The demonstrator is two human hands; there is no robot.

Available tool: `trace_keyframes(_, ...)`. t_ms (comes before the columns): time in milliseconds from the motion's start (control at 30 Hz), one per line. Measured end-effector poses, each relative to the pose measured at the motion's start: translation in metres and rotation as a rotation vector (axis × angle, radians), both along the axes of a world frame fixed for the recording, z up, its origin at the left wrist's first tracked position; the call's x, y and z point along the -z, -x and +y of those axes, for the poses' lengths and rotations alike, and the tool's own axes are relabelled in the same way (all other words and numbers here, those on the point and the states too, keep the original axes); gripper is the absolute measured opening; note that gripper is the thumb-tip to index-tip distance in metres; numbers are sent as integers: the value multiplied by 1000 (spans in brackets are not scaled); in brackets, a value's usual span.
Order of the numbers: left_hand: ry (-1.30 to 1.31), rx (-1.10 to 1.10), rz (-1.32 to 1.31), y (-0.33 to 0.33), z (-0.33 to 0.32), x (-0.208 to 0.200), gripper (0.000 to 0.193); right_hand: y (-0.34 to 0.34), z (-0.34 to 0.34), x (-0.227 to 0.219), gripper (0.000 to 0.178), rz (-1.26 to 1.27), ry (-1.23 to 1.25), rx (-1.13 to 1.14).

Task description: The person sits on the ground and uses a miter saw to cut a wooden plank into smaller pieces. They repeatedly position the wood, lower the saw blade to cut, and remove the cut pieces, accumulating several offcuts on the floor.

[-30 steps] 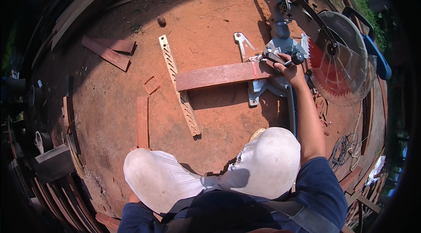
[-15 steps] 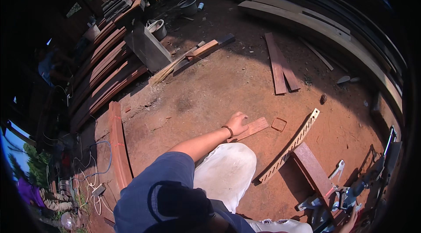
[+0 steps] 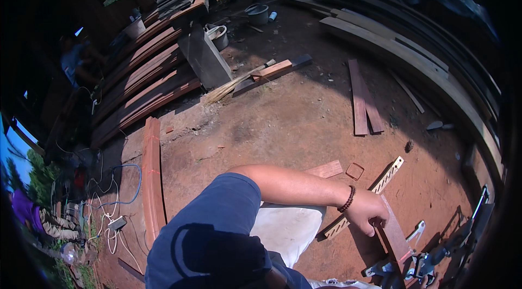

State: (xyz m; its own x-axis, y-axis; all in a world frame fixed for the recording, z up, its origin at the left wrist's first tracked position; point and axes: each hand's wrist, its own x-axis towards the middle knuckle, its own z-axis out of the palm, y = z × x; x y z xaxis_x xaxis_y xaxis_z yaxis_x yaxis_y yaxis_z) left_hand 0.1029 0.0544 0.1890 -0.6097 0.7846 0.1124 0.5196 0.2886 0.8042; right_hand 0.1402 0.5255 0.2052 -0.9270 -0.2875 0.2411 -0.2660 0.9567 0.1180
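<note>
My left hand [image 3: 368,213], with a beaded bracelet at the wrist, is closed over the upper end of a reddish-brown board [image 3: 398,233]. The board slants down to a metal tool with silver levers and dark parts [image 3: 421,264]. Only a bit of my right hand [image 3: 430,280] shows at the lower edge beside that tool; its grip is hidden. Behind my left wrist runs a pale slotted strip [image 3: 388,175] with holes. A short wood piece [image 3: 327,169] lies partly behind my forearm, close to a small reddish square frame [image 3: 355,170].
Two thin boards [image 3: 359,98] lie on the dirt ahead. Stacked planks [image 3: 147,85] stand at the left, near a broom [image 3: 220,92] and buckets [image 3: 218,37]. Long beams [image 3: 391,47] line the right. Cords [image 3: 115,224] tangle at left; other people [image 3: 73,63] are at the left edge.
My left hand has moved right, from the short wood piece to the end of the reddish-brown board, and closed on it. The view has shifted slightly. My right hand shows less.
</note>
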Motion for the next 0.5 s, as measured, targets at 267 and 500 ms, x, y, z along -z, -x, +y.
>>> trace_keyframes(267,33,-21,-82,6,4,20,39,5,9,0,41,-408,-35,406)
trace_keyframes(500,74,-25,-116,5,5,22,37,-3,11,10,43,-38,113,66)
